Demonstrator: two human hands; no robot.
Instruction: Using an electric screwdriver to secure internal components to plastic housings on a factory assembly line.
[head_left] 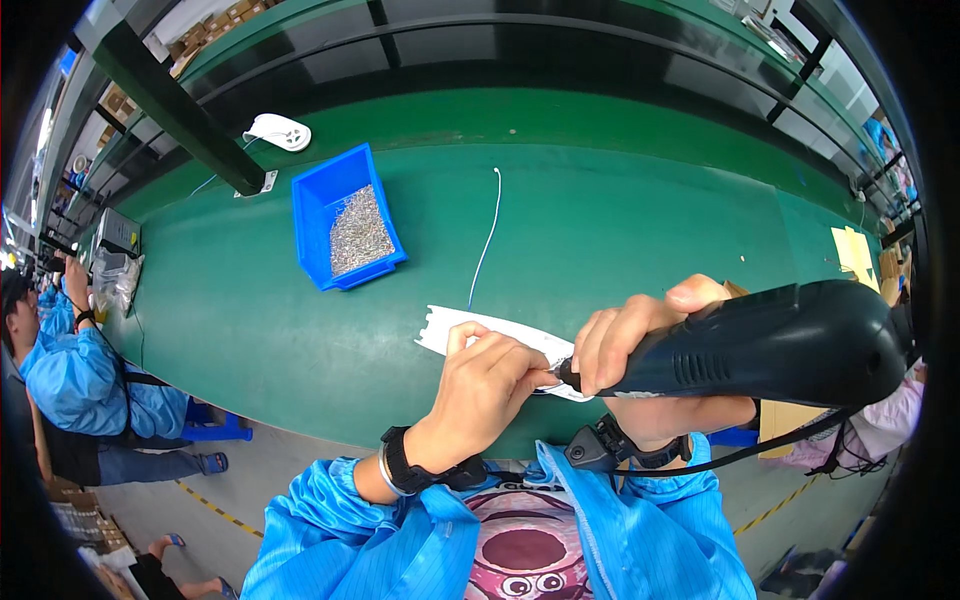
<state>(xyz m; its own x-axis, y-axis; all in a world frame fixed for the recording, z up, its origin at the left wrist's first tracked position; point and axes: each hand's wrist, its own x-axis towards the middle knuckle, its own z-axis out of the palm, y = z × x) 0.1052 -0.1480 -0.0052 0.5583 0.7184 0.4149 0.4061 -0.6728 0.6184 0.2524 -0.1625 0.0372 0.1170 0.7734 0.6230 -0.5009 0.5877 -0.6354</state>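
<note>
My right hand (628, 340) is wrapped round a large black electric screwdriver (770, 345), lying nearly level with its tip toward the left. Beneath my hands lies a long white plastic strip (445, 322) with a notched left end. My left hand (485, 385) rests over this strip, thumb and fingers pinched together right at the screwdriver's tip. Whatever small thing sits between those fingertips is hidden. A thin white cable (488, 240) runs from the strip toward the far side of the green table.
A blue bin (312, 245) holding many small metal screws (360, 232) stands left of centre. Behind it, a white plastic piece (280, 131) lies beside a green post (180, 110). Yellow paper (853, 252) is at the right. A co-worker in blue (85, 365) sits at the left.
</note>
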